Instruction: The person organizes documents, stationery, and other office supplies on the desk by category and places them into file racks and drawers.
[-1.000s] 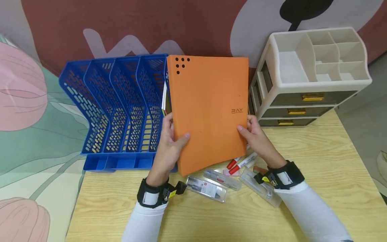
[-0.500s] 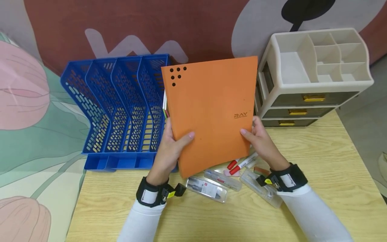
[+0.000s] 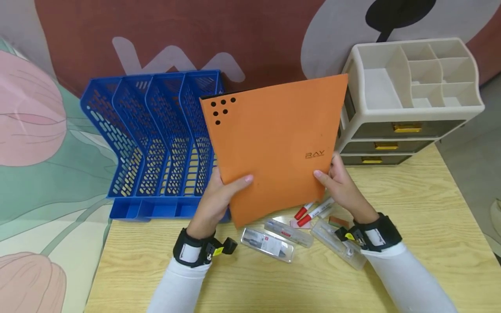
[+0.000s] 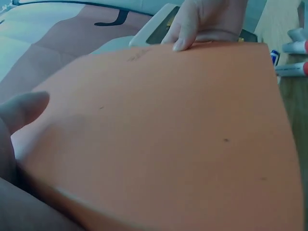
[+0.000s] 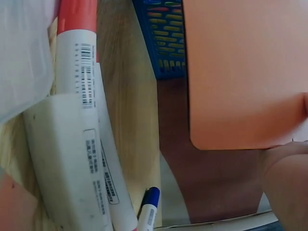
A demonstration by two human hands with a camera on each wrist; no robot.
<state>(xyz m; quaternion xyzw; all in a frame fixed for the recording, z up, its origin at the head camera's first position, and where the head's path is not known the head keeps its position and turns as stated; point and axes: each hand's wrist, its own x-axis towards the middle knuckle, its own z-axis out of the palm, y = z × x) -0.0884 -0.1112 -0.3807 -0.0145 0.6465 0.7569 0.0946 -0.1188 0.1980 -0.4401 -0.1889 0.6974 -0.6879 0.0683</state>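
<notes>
An orange folder (image 3: pixel 274 139) with a cluster of black dots in its upper left corner is held up above the table, leaning to the right. My left hand (image 3: pixel 219 195) grips its lower left edge, thumb lying on the cover. On the opposite edge my right hand (image 3: pixel 344 184) pinches it, thumb in front and fingers behind. The left wrist view shows the folder cover (image 4: pixel 168 130) filling most of the frame, with the right hand (image 4: pixel 211 21) at its far edge. In the right wrist view the folder's rounded corner (image 5: pixel 240 96) juts out beside that hand.
A blue file rack (image 3: pixel 146 208) with upright dividers stands behind on the left. At the back right is a white drawer organizer (image 3: pixel 381 78). Red-capped markers (image 3: pixel 313 213) and clear plastic cases (image 3: pixel 270 245) lie on the wooden table (image 3: pixel 274 287) below the folder.
The folder has tilted clockwise, its top swinging right and its upper left corner coming lower, away from the rack's right end. Both hands keep their grip on it.
</notes>
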